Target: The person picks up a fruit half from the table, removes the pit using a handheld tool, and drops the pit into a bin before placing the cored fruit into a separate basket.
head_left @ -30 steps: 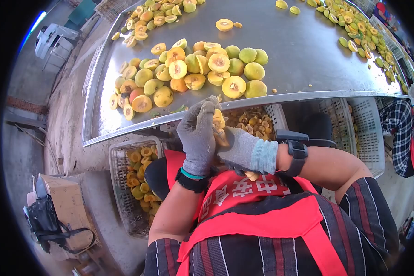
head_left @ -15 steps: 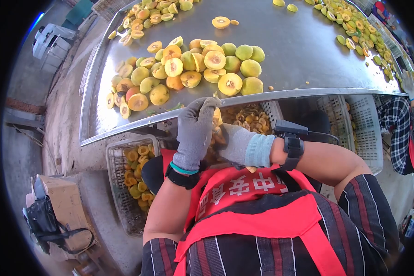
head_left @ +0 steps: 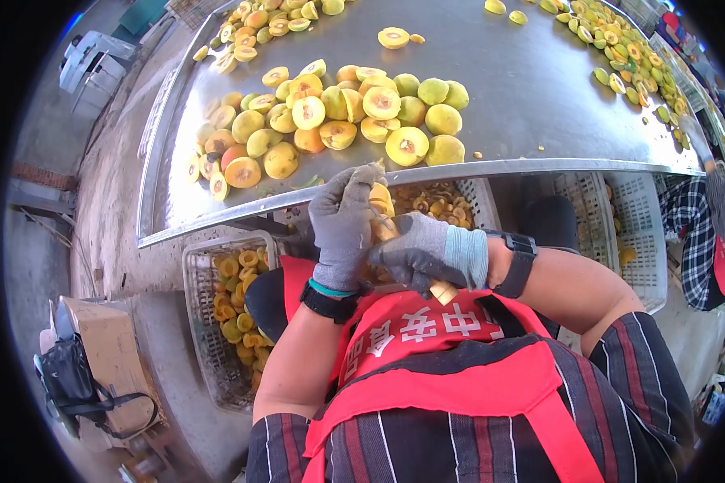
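We find the rim (head_left: 499,167) of the metal table (head_left: 532,105) ahead of both hands; in this view the left hand (head_left: 342,221) overlaps it, contact indeterminable. Beyond, the near fruit pile (head_left: 330,113) obstructs the left side. We have passage over bare metal between this pile and the right-hand fruit heap (head_left: 624,60). Below the rim, the left knee (head_left: 266,304) stands between the left hand and the left crate (head_left: 195,322).
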The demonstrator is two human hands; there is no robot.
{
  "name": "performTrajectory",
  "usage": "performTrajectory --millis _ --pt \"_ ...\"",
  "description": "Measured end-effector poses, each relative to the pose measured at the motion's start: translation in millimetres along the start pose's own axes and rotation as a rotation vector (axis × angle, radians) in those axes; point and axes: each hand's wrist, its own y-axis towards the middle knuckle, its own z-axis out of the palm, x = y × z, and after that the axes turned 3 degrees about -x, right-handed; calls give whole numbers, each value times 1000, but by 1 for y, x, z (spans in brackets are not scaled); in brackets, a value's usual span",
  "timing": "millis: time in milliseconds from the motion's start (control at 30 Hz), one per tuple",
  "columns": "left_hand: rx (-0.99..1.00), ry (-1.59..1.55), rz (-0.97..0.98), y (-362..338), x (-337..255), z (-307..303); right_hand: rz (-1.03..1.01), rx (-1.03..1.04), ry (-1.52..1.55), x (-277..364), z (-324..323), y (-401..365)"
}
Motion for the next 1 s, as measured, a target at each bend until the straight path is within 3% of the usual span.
performTrajectory --millis 67,100,200,267,300,367,433,467,500,567,633,700,767,867,1000 --pt "15 62 12 1 1 1 -171 -27 -435 -13 0 18" --pt "3 94 37 2 3 3 -170 -28 -435 -11 0 17" --pt "-10 119 64 4 8 2 -148 -7 -406 -6 -2 7" --pt "-22 114 71 3 6 1 -139 28 -86 -6 -8 -2" --pt "-37 107 80 -1 3 3 -138 31 -88 -6 -9 -3" --pt "-57 102 87 -4 4 3 -19 140 245 -8 -9 -5" --pt "-56 49 79 -4 13 -1 -9 121 222 -9 -7 -4" --pt "-56 49 80 -3 15 -3 -109 103 51 -12 -7 -3" --pt "22 -39 -3 -1 16 -5 -209 83 -119 -13 -7 -2" --pt "96 -131 -83 0 15 -8 -204 89 -111 -15 -7 -4" --pt "180 -84 -317 -5 7 -9 -55 90 117 -19 -4 -4" --pt "162 0 -258 -10 6 -8 -14 93 234 -27 0 -2" --pt "142 90 5 -11 8 -8 -5 109 326 -31 1 -3" --pt "111 104 141 -12 6 -7 -6 148 404 -26 4 -10" --pt "100 68 48 -14 -4 -3 3 125 394 -23 3 -11"
